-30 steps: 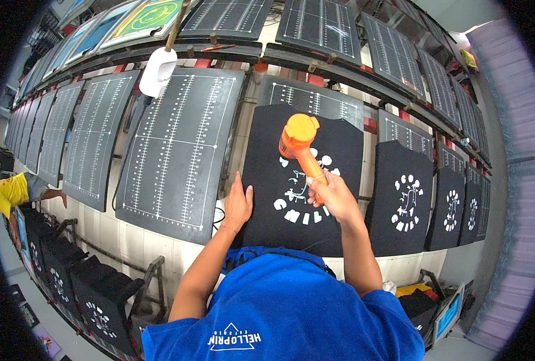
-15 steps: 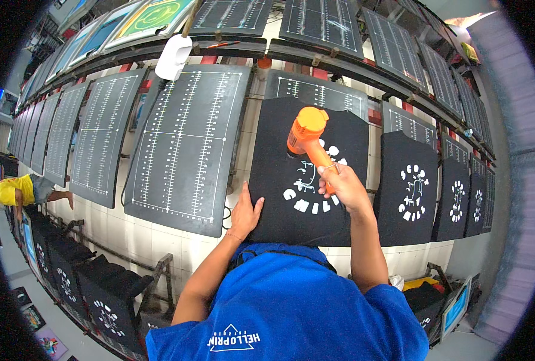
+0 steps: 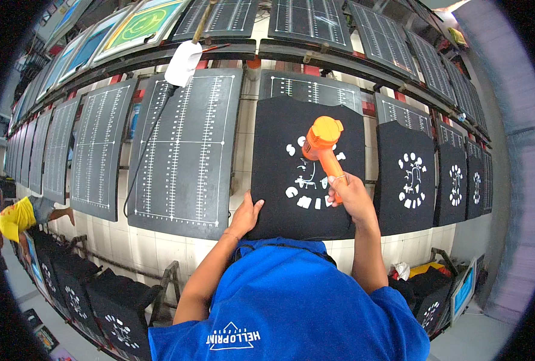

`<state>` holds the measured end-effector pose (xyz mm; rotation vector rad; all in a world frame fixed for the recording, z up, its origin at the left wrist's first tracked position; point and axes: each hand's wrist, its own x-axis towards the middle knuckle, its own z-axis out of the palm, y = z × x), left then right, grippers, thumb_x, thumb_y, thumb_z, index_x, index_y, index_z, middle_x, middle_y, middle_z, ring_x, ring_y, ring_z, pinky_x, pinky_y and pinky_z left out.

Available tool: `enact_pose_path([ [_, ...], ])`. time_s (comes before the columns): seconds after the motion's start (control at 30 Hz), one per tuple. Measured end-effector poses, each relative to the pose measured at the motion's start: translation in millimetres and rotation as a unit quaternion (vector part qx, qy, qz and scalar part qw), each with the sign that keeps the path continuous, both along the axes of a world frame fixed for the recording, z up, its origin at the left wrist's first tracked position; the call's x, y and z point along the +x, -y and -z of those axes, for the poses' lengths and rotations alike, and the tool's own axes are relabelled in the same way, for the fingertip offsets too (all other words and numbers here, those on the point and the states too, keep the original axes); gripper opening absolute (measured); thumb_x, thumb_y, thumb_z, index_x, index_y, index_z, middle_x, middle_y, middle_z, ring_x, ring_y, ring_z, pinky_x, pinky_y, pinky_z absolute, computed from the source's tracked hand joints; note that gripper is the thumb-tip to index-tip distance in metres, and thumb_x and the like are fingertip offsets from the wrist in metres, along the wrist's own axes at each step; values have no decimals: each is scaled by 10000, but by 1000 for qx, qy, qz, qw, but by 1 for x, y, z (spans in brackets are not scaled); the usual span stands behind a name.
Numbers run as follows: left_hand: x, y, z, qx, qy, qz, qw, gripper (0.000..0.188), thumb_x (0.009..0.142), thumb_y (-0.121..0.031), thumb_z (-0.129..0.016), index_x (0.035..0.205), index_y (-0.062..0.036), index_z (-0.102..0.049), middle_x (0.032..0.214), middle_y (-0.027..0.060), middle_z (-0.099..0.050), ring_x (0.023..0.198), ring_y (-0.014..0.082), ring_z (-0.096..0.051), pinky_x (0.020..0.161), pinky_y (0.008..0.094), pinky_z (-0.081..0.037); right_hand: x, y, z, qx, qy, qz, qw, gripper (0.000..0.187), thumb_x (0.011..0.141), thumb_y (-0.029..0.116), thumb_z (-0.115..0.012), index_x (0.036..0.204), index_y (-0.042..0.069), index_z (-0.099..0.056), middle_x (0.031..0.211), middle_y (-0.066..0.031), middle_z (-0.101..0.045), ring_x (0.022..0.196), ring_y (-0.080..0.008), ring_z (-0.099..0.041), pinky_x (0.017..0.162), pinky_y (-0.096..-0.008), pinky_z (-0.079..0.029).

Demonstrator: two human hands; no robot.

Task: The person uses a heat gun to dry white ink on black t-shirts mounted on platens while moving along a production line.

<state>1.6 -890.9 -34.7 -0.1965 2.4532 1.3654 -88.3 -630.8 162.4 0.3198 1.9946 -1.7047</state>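
Note:
My right hand (image 3: 353, 200) grips the handle of an orange heat gun (image 3: 325, 133). The gun is held above a black T-shirt (image 3: 279, 222), its barrel over the white ring-shaped print and hiding part of it. That shirt lies flat on a dark grey board marked with white rulers (image 3: 303, 88), whose far end shows beyond the collar. At the shirt's near left edge rests my left hand (image 3: 245, 215), fingers apart and nothing in it.
More printed black shirts (image 3: 404, 210) lie on boards to the right. To the left stands a bare ruled board (image 3: 180, 150). A white plastic block with a black cord (image 3: 184, 63) hangs above it. Someone in a yellow shirt (image 3: 16, 218) bends at far left. Racked black shirts (image 3: 116, 295) are behind me.
The heat gun has shifted right over the print, uncovering more of its left side. My left hand stays at the shirt's edge. The view has shifted slightly.

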Motion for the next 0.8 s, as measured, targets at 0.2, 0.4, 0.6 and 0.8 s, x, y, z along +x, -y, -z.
enact_pose_path([
  [0.2,-5,7,8,39,8,32,999,490,996,-285,-449,1332,29,-278,1196,319,-554,1122,456,-541,934,452,-439,6,-4,4,-17,19,29,999,281,920,297,-602,990,27,-565,692,-3,-560,576,-80,-563,505,-205,-456],
  [0.4,-6,9,9,25,4,40,999,468,1001,-279,-443,1316,32,-294,1165,322,-564,1097,459,-553,925,449,-445,12,3,8,-31,10,41,999,259,937,292,-588,987,39,-563,703,-5,-567,600,-85,-579,515,-211,-465],
  [0.6,-5,13,25,110,-6,34,993,473,996,-333,-453,1278,32,-345,1162,306,-566,1106,420,-564,944,430,-436,14,6,9,-19,12,39,999,256,935,278,-581,986,28,-566,707,-8,-568,604,-85,-574,525,-213,-459],
  [0.8,-7,14,37,155,12,32,987,547,996,-395,-439,1315,39,-343,1248,280,-524,1202,360,-511,1022,386,-381,20,-1,6,-15,7,65,998,262,931,280,-584,1006,29,-570,703,-5,-562,602,-88,-578,520,-209,-459],
])
